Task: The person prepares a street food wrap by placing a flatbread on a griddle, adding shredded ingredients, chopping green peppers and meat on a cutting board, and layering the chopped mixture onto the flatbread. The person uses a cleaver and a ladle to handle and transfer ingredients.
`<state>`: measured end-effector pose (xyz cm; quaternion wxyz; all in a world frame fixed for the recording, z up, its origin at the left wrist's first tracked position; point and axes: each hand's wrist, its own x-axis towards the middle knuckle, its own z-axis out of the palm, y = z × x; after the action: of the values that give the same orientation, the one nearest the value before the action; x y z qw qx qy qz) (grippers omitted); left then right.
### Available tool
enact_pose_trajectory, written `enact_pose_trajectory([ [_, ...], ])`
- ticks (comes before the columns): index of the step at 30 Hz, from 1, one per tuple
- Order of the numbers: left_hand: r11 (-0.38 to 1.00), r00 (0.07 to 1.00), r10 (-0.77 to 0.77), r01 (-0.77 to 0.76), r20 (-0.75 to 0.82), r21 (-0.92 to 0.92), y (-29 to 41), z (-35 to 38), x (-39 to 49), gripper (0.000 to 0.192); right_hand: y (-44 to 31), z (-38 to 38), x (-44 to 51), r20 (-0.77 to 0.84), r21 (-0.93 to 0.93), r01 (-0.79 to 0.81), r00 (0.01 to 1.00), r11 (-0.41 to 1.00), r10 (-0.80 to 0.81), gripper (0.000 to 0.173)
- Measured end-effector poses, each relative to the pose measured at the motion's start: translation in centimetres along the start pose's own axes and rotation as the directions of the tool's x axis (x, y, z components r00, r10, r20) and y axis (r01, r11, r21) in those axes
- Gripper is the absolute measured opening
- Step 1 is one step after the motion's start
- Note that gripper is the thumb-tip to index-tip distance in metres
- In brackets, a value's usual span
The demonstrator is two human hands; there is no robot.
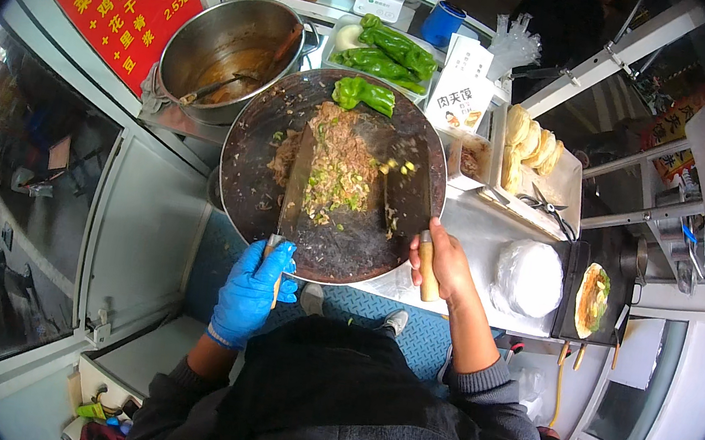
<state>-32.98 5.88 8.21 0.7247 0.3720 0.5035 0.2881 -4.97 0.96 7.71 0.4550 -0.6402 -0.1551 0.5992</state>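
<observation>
My left hand (249,293), in a blue disposable glove, grips a cleaver (293,192) by its handle. Its blade stands nearly edge-on in chopped meat mixed with green pepper bits (341,165). The meat lies mid-board on a large round chopping board (246,192). My bare right hand (448,263) holds the wooden handle of a second cleaver (429,273). That blade (412,184) is over the board to the right of the meat, with pepper bits on or near it. A piece of green pepper (363,94) rests at the board's far edge.
A deep steel pot (177,57) with brown sauce and utensils stands at the back left. Green peppers (401,49) fill a tray behind the board. To the right are flatbreads (533,140), scissors (545,202), a plastic-wrapped white stack (528,280) and a griddle (577,263) with a filled flatbread (592,301).
</observation>
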Motion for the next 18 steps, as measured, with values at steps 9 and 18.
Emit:
enact_pose_trajectory([
  [9,0.998,0.998,-0.063,0.063,0.028,0.005,-0.2,0.1,0.5,0.028,6.5,6.6,2.4,0.285,0.262,-0.204,0.950,0.943,0.127,0.051],
  [18,0.996,0.999,0.012,-0.015,-0.031,-0.093,1.2,-0.4,-0.3,0.034,6.3,3.1,2.2,0.394,0.439,-0.334,0.906,0.834,0.156,0.053],
])
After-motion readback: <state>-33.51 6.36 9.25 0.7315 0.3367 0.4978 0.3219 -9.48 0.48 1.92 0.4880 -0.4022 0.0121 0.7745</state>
